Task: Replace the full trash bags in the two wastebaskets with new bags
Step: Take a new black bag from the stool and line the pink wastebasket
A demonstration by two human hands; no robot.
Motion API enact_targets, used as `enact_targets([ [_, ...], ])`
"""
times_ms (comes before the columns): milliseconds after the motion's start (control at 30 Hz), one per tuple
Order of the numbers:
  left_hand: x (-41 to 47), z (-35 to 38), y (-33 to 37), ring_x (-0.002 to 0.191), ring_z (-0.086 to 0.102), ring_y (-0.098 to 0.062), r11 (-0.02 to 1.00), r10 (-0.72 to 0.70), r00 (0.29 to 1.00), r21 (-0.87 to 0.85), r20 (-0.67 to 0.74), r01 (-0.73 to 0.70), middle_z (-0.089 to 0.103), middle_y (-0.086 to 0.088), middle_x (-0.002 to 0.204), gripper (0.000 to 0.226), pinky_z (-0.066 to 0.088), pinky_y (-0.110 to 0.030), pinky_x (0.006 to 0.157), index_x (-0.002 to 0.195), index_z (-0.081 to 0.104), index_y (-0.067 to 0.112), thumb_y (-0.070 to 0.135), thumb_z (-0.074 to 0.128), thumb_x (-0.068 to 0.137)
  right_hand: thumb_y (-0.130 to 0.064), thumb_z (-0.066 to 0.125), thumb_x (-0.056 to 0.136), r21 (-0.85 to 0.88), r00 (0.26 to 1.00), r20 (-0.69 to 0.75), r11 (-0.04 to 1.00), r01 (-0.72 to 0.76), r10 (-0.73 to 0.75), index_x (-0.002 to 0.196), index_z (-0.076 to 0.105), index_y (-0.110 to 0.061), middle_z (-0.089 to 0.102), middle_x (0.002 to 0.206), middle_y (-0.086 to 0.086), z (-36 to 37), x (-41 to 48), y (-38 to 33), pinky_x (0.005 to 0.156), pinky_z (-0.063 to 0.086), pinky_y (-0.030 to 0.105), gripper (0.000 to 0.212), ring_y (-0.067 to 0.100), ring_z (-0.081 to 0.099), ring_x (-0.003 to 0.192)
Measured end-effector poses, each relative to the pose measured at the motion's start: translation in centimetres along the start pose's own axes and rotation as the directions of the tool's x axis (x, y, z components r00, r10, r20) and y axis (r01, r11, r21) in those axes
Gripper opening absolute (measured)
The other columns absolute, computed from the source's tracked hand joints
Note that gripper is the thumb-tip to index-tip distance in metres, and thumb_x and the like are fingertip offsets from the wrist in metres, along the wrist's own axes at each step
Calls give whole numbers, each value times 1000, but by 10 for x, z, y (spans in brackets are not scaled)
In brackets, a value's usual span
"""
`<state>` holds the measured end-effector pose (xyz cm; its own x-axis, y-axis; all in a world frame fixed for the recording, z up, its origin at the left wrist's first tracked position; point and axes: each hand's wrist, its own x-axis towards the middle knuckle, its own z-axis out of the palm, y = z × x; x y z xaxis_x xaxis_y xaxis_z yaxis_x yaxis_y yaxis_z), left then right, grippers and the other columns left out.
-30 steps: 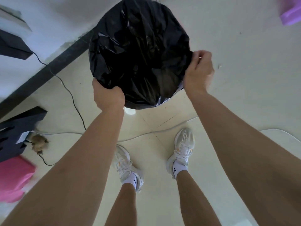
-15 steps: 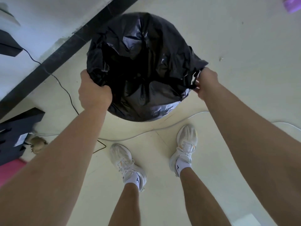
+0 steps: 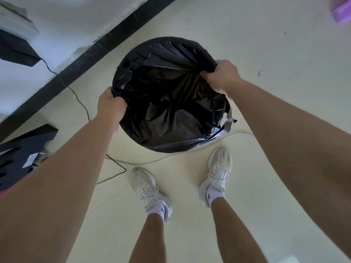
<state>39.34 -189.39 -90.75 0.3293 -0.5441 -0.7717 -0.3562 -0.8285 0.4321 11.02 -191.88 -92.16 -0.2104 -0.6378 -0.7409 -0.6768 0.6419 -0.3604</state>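
A black trash bag point(image 3: 171, 111) lies spread over a round wastebasket on the floor in front of my feet, its mouth open toward me and its inside dark. The wastebasket itself is hidden under the plastic. My left hand point(image 3: 111, 104) grips the bag's edge at the left rim. My right hand point(image 3: 221, 75) clutches a bunched fold of the bag at the upper right rim. A loose grey-black flap point(image 3: 227, 125) of the bag hangs off the lower right side.
A black baseboard point(image 3: 91, 54) runs diagonally along the white wall behind the basket. Thin cables point(image 3: 114, 162) lie on the pale floor near my white shoes point(image 3: 150, 190). Black objects point(image 3: 22, 149) sit at the left, a purple item point(image 3: 341, 12) at top right.
The bag's mouth has been pulled wider and lower over the basket. My right hand moved up and inward along the rim; my left hand shifted to the left rim.
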Motion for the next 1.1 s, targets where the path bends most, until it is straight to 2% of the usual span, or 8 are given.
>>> enact_targets([
  [167,-3,-12,14,111,58,-19,990,-72,979,134,190,46,59,-2,125,77,49,-31,90,130,53,21,61,77,69,-91,68,49,184,976,186,972,-146,112,153,26,-31,42,152,1,-14,-21,-1,111,40,46,127,25,45,136],
  [300,3,1,38,139,38,-19,844,452,892,326,-2,-427,42,2,151,82,32,-45,114,147,37,29,79,42,83,-67,46,92,241,970,-176,948,207,-167,145,47,-27,52,141,-2,-15,-17,-17,114,37,35,66,13,48,130],
  [500,37,30,46,84,56,-26,659,604,791,498,96,-563,59,-5,87,52,37,-32,73,92,54,15,62,34,98,-40,32,106,-7,931,-315,981,191,-184,63,33,-18,36,60,-5,12,17,-29,64,25,29,49,19,40,66],
  [633,31,28,39,86,57,-27,665,598,794,485,109,-567,58,-6,88,50,37,-33,73,95,55,13,59,35,99,-58,22,103,-59,951,-278,991,124,-135,64,43,-21,51,71,-2,6,2,-27,69,35,32,57,20,50,71],
  [733,12,21,29,127,49,-28,677,592,806,526,26,-515,55,-9,135,59,39,-38,100,136,50,18,60,35,98,-58,29,100,-237,856,-494,971,38,-154,120,62,-23,56,128,5,5,-27,-6,98,37,39,53,27,52,118],
  [900,-43,29,-4,100,55,-34,293,913,402,565,75,-771,59,-16,108,29,43,-42,86,115,60,7,27,52,96,-17,58,93,-475,546,-475,723,502,-691,117,68,-16,61,114,16,32,-77,14,87,46,43,27,36,58,100],
  [1000,-48,48,-36,113,53,-32,40,438,586,637,681,-770,59,-10,120,40,41,-46,95,133,52,23,40,39,99,-17,53,93,-644,649,111,444,623,-752,135,57,-16,54,133,21,65,-65,12,92,48,46,42,41,54,118],
  [1100,-32,53,-52,133,42,-30,-110,-101,730,722,675,-683,49,-7,143,51,16,-51,115,151,28,35,48,25,101,-27,37,103,-854,879,316,298,427,-357,155,26,-14,8,164,21,79,-31,16,118,21,44,55,36,7,152],
])
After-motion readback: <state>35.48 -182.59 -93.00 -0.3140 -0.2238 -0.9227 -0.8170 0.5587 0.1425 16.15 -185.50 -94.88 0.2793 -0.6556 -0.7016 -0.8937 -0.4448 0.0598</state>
